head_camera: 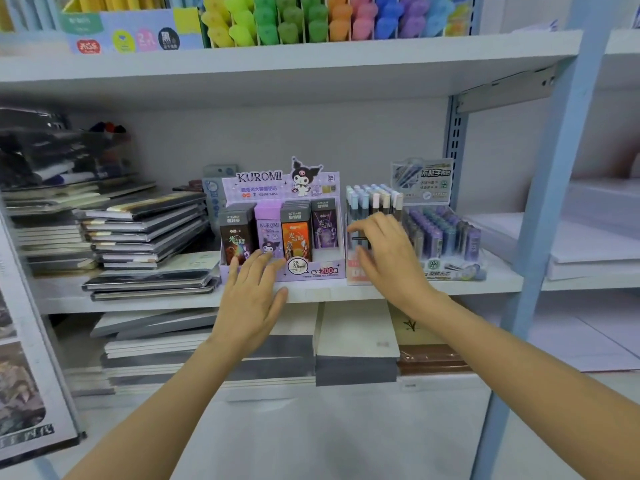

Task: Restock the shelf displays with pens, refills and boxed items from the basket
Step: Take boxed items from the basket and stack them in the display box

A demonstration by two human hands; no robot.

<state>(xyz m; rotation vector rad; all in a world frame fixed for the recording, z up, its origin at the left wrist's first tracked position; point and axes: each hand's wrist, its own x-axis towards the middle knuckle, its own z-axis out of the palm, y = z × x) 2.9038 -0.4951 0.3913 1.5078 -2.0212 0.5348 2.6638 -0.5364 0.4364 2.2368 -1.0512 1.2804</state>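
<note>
Kuromi display box (282, 188) on the middle shelf (311, 294), its front rows filled with boxed refills (294, 233); the left hand (252, 299) lies against its front lip, fingers straight and spread. Just beside it, the pen display (372, 202) looks well stocked; the right hand (391, 258) reaches into it, fingers bent, but blur hides whether they grip a pen. The basket is out of view, so remaining stock cannot be judged.
</note>
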